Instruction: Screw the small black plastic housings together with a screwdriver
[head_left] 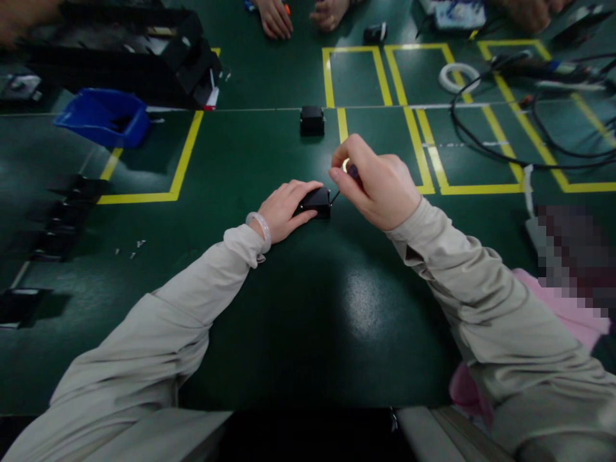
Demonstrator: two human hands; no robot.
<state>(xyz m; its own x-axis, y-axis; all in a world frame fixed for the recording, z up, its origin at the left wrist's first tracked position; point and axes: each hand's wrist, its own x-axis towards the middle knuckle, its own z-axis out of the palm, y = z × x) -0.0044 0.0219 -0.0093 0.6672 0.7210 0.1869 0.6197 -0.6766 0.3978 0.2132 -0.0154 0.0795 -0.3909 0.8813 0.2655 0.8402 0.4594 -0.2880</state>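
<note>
My left hand (285,208) is closed round a small black box (317,203) lying on the green table, thumb on the near side and fingers on the far side. In my right hand (378,183) is a screwdriver (353,172) with a dark and yellow handle. Its thin shaft slants down to the right end of the box, where small metal bits show; whether the tip sits in a screw I cannot tell. A second black box (312,120) stands just beyond my hands. Several loose screws (139,244) lie left of my left forearm.
At the left are a blue bin (103,119), a long black tray (183,58) and several black parts (62,218). A white ring (459,77) and black cable (455,119) lie at the right. A co-worker's hands (276,18) rest across the table.
</note>
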